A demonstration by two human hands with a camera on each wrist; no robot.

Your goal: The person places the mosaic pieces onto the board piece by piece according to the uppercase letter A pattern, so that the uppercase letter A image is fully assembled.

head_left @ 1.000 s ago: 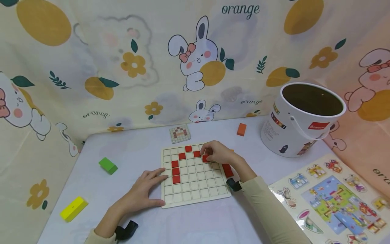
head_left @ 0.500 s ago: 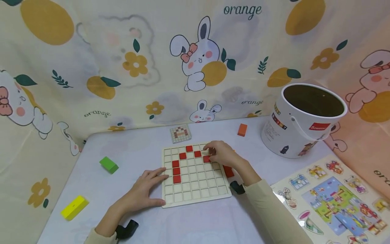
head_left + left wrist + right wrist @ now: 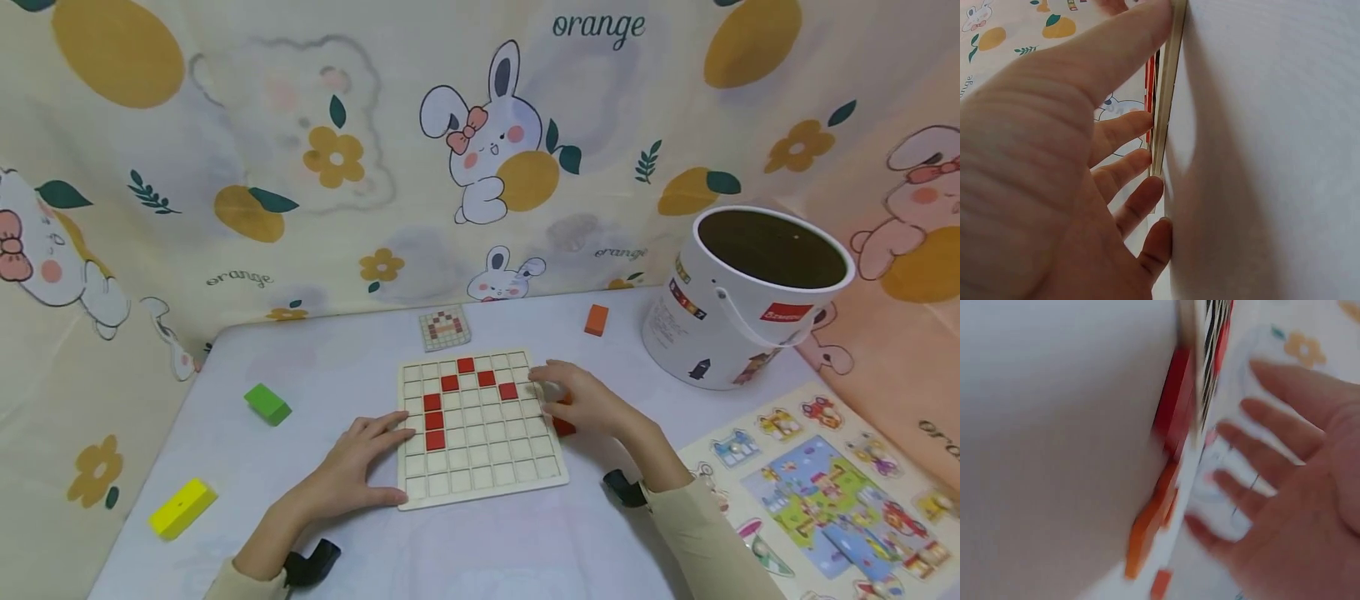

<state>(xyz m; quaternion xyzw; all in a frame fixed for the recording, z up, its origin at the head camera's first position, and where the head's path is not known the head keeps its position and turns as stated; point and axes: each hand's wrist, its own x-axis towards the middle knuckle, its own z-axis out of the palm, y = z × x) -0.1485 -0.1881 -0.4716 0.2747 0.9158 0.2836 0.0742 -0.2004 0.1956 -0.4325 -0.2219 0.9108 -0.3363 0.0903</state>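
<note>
- Where the right hand (image 3: 588,402) hovers, fingers relaxed and spread and gripping nothing, a small heap of loose red tiles (image 3: 562,425) lies under it, just beside the right edge of the gridded wooden board (image 3: 480,487).
- Tiles look thin, flat, stiff and light; judged easiest to pinch by opposite edges between thumb and forefinger. The smooth faces may slip.
- Seven red tiles (image 3: 434,421) already sit in board cells, forming an arch outline.
- Left hand (image 3: 352,471) lies flat, fingers straight, pressing the board's left edge; the left wrist view shows fingertips (image 3: 1147,164) against its thin rim.
- Right wrist view is motion-blurred; red pieces (image 3: 1175,406) show beside the board edge.
- Surface: pale smooth table (image 3: 337,367), likely slippery for a light board.
- Around: pattern card (image 3: 444,326), orange block (image 3: 596,319), green block (image 3: 267,405), yellow block (image 3: 182,509), white bucket (image 3: 735,317), picture puzzle (image 3: 825,492), printed cloth backdrop (image 3: 225,150).
</note>
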